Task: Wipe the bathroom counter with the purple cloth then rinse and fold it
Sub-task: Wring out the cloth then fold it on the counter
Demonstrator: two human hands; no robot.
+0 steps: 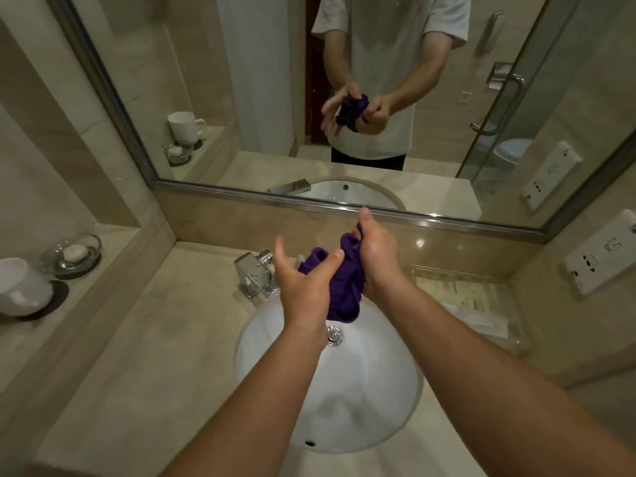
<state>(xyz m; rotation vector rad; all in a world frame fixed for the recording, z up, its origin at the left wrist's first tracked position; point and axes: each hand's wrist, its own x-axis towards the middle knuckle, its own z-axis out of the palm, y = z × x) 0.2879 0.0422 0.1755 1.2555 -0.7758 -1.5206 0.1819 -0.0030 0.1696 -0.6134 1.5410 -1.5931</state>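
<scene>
While the purple cloth (344, 290) hangs bunched over the back half of the sink (361, 390), just above its drain (334, 335), both hands are at it. The right hand (377, 258) grips the upper end, with its fingers curled round the fabric in a tight fist, as the mirror (213, 98) behind the sink also shows. The left hand (303, 284) is open: its thumb (334, 258) lies straight against the cloth, its forefinger (279, 247) points up, clear of it, and the reflection shows the other fingers spread wide beside the bundle, not closed on it. The faucet (256, 273) stands at the sink's back left rim, just beside the left hand. Left of the sink, on a raised ledge, sit a glass soap dish (74, 254) and a white cup (20, 287); right of the sink, on the counter (137, 339), lies a clear tray (481, 304) of packets.
</scene>
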